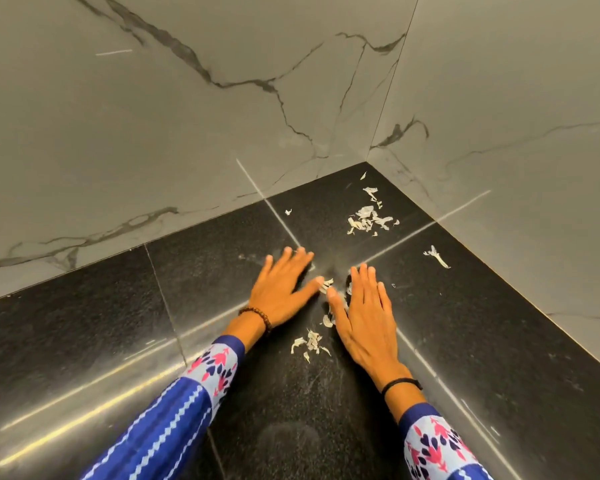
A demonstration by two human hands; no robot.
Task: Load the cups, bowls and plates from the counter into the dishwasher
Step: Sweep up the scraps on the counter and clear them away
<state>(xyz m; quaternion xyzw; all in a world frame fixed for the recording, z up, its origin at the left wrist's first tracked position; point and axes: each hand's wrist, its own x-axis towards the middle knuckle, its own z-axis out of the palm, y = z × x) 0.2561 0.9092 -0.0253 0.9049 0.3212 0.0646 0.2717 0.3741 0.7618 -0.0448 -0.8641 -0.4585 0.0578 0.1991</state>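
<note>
My left hand (284,289) and my right hand (362,315) both lie flat, palms down and fingers spread, on a black stone counter (118,323) in a corner. Neither hand holds anything. Between the thumbs lies a small heap of pale dry peel scraps (326,285). More peel scraps (310,342) lie just below, between my wrists. No cups, bowls, plates or dishwasher are in view.
Grey marble-look walls (187,116) close the counter at the back and the right, meeting in a corner (368,161). A larger scatter of peel scraps (368,218) lies near that corner, and a single scrap (437,256) lies by the right wall.
</note>
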